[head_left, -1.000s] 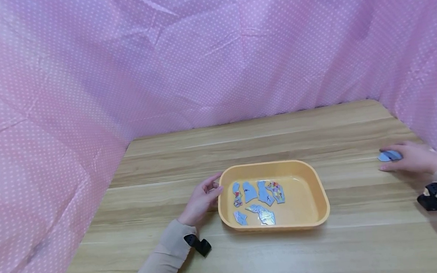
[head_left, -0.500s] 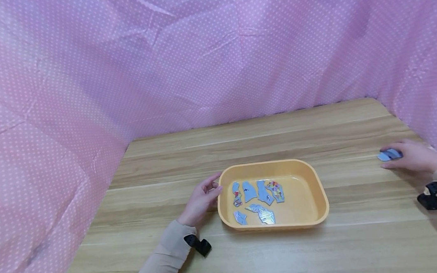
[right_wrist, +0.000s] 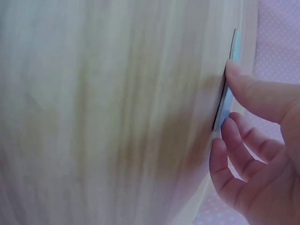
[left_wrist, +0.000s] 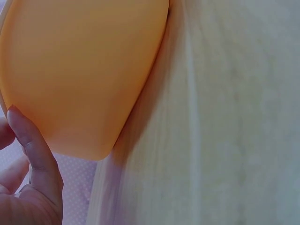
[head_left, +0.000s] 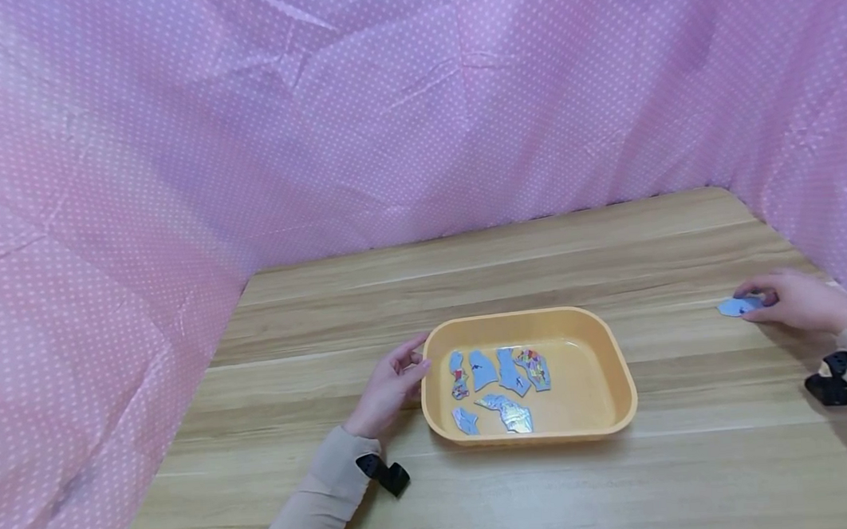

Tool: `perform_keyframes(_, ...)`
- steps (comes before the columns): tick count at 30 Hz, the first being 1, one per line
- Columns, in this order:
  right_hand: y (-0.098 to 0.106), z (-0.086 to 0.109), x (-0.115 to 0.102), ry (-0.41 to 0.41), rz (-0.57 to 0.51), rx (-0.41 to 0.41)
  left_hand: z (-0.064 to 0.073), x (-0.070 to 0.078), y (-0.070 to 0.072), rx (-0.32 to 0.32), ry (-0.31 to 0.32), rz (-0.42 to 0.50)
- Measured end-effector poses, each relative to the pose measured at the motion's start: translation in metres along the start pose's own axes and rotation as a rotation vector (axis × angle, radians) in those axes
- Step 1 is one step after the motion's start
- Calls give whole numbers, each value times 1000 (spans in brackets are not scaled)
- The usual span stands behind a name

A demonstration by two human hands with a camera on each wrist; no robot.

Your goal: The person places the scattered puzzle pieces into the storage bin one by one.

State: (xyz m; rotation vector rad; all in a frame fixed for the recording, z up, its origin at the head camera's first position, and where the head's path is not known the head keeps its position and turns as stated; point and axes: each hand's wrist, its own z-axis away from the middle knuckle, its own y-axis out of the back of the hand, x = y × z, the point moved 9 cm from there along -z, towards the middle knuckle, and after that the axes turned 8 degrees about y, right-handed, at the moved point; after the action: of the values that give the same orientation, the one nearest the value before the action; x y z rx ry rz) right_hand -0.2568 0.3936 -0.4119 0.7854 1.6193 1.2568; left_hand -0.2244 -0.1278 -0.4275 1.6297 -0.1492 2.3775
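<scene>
At the right of the table, my right hand holds a flat, pale blue puzzle piece between thumb and fingers. In the right wrist view this puzzle piece shows edge-on close over the wood, the thumb on one side and fingertips at its lower end. My left hand holds the left end of a yellow-orange tray, with thumb and index finger at its rim. Several irregular puzzle pieces lie in the tray's left half: some plain blue, some with colourful print, and a shiny puzzle piece in front.
The wooden tabletop reaches back to a pink polka-dot cloth, which also hangs at the left and right sides. Black wrist cameras sit on both beige sleeves.
In my right hand, the blue puzzle piece has shifted left and sticks out farther past the fingertips. My left hand and the tray hold their place.
</scene>
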Motion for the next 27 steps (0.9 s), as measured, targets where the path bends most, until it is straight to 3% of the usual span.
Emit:
perform_keyframes(9, -8, -2, -4, -9, -116, -37, 0, 0, -1, -12, -5, -8)
perform_keyframes(15, -5, -3, -10, 33, -71, 11, -1, 0, 0, -8, -13, -11)
perform_keyframes(27, -2, -5, -15, 41, -19, 21, 1, 0, 1, 2, 8, -15)
